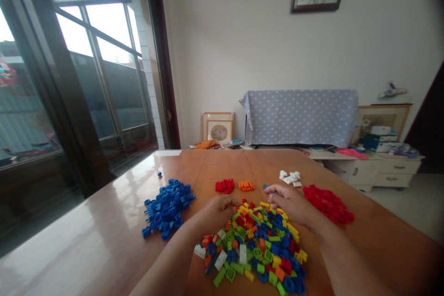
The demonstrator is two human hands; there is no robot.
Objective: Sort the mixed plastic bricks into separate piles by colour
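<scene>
From the head camera, both hands rest at the far edge of a mixed pile of bricks (255,247) on the wooden bench (86,240). The left hand (217,210) lies knuckles-up with its fingers curled into the bricks; whether its grip has closed on a piece cannot be told, since the fingertips are buried. The right hand (291,203) reaches toward the pile's far rim with fingers bent down, and its grip is equally unreadable. Sorting by colour looks partly done: a large blue heap (168,208) sits left of the pile, a small red cluster (225,186) and a small orange cluster (246,186) lie just beyond the hands, a few white pieces (290,176) sit farther back, and a bigger red heap (328,203) lies to the right. The mixed pile remains large, holding green, yellow, blue, red, orange and white bricks, so much appears left to separate. A lone blue piece (160,175) sits apart. The pile's near edge and both forearms are cut off by the frame.
</scene>
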